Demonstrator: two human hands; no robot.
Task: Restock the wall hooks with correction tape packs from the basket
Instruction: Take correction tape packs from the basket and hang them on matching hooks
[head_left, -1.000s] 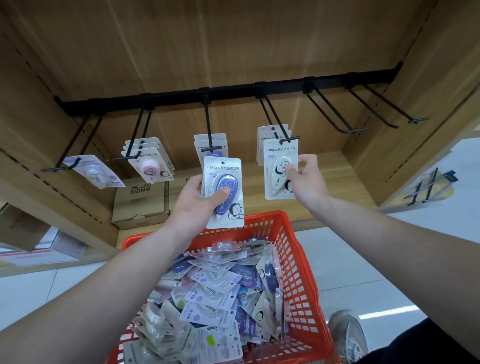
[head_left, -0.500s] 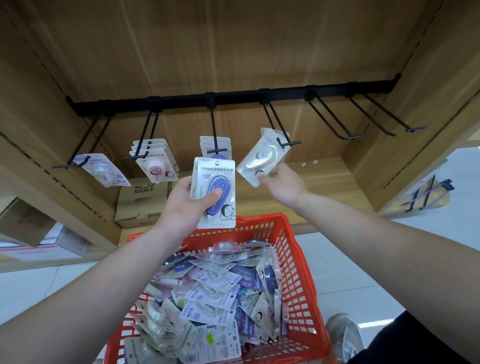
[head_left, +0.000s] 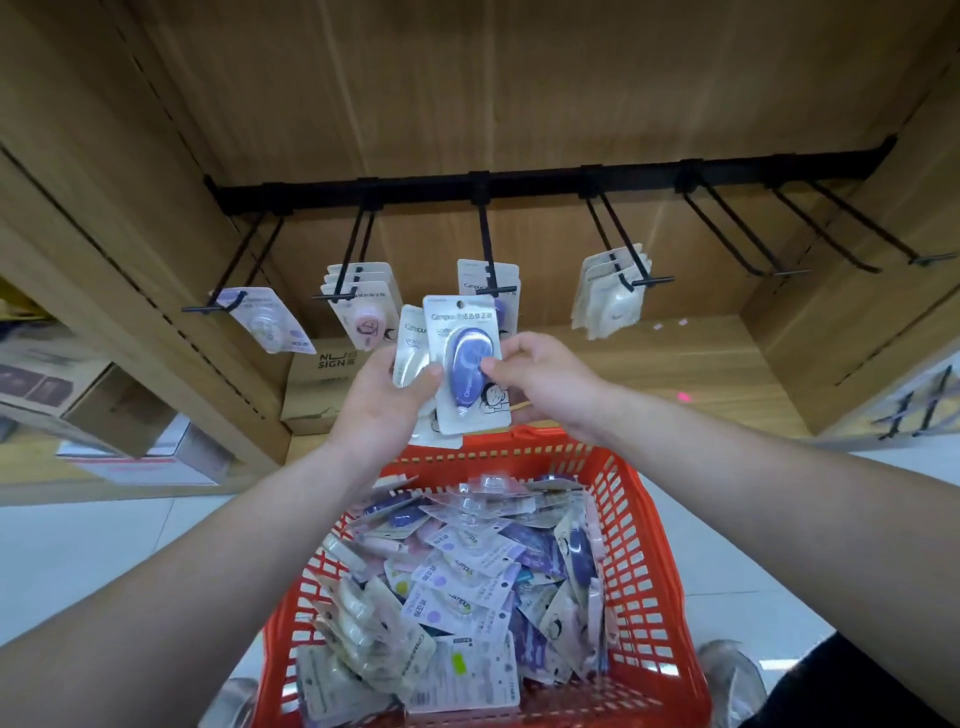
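Left hand: the left hand (head_left: 384, 400) was curled around two packs at once, with the thumb across the front of the purple pack (head_left: 465, 364) and a white pack (head_left: 410, 338) tucked behind it.
Right hand: the right hand (head_left: 545, 379) pinched the right edge of that same purple pack, thumb on the front. The fingers behind it were hidden.
Where the pack was: up in the air between both hands, just below and in front of the middle hook (head_left: 488, 244), which already had matching purple ones on it. It wasn't hung yet.
Basket: the red basket (head_left: 649, 545) sat right under the hands, loaded with loose packs.
Step, my guess: passing the purple one over to the right hand so it could go on the hook.
What could go wrong: the white pack could've slipped out if the left hand loosened too much during the handoff. It probably would've just landed in the basket.
Other risk: the hang hole is small, so a tilted pack could've missed the hook tip or knocked the hanging ones.
Also: the empty hooks (head_left: 727, 234) on the right made it easy to hang it in the wrong spot.
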